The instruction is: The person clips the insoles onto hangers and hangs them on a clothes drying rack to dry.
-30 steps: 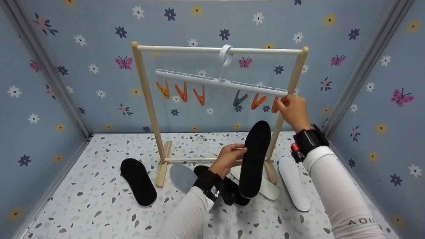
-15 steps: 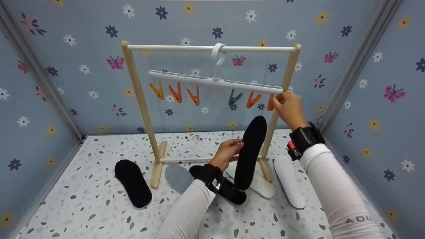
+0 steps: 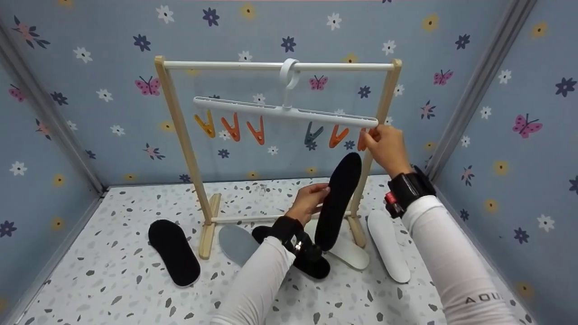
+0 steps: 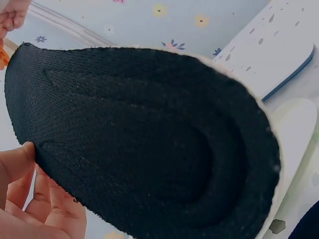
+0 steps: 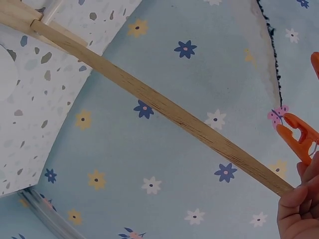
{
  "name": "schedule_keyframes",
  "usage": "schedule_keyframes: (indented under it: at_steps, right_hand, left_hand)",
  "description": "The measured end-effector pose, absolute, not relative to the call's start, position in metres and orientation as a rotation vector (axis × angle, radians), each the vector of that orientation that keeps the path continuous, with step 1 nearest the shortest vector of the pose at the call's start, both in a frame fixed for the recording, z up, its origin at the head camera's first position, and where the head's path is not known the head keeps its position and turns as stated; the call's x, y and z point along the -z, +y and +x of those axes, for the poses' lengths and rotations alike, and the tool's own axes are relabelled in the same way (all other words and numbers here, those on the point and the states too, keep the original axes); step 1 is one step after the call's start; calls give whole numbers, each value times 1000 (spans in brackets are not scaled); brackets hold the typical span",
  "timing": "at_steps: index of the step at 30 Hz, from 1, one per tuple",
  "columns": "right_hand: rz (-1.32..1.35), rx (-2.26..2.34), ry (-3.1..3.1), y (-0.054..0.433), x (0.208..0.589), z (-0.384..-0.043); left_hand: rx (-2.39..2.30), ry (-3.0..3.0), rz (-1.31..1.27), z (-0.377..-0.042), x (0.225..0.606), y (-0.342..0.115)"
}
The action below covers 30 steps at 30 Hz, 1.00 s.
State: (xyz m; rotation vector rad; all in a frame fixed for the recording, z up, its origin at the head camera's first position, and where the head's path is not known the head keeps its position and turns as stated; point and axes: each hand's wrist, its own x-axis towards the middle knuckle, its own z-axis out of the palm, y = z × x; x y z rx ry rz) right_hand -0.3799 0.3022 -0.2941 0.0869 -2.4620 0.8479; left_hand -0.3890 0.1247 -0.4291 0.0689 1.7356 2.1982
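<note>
My left hand [image 3: 309, 201] pinches a black shoe insole [image 3: 338, 203] by its left edge. The insole stands nearly upright in the air, its tip leaning right and just below the clips. In the left wrist view its black fabric face and pale rim fill much of the picture. At the right end of a white clip hanger [image 3: 253, 107], my right hand [image 3: 389, 146] pinches an orange clothespin [image 5: 299, 139]. That clothespin's jaws are slightly parted in the right wrist view, and the insole's edge appears close to them. Whether they touch cannot be told.
The hanger hooks over a rod of a wooden rack [image 3: 180, 131], tilted down to the right. Several other clothespins [image 3: 255, 131] hang from it. On the speckled surface lie a black insole [image 3: 174, 253], a grey one [image 3: 237, 243], a white one [image 3: 388, 246] and others partly hidden.
The left hand has raised the black insole slightly toward the clothespins. The right hand keeps its grip on the orange clothespin. The head view has shifted a little to the right.
</note>
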Motion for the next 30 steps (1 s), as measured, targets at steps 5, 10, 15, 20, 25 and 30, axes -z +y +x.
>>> schedule_keyframes:
  at_steps: [5,10,15,20,25,30]
  right_hand:
    - [98,-847,-2441,301,294,-380]
    - [108,-799,-2418,302,295,-381]
    - [102,-808,-2420,302,296,-381]
    - [100,-816,-2423,302,297,-381]
    - [84,-813,-2443,302,297,-381]
    - [88,-818,-2460,302,295,-379]
  left_hand:
    - [-2211,1729,59,-394,432,127]
    - [-2228,1701,68,-396,431,130]
    - [-2243,1669,49,-396,431,134]
    - [-2257,1620,16,-397,433,138]
    - [-2277,1571,17,-398,438,141]
    - [-2295,1536,36,-397,440,143]
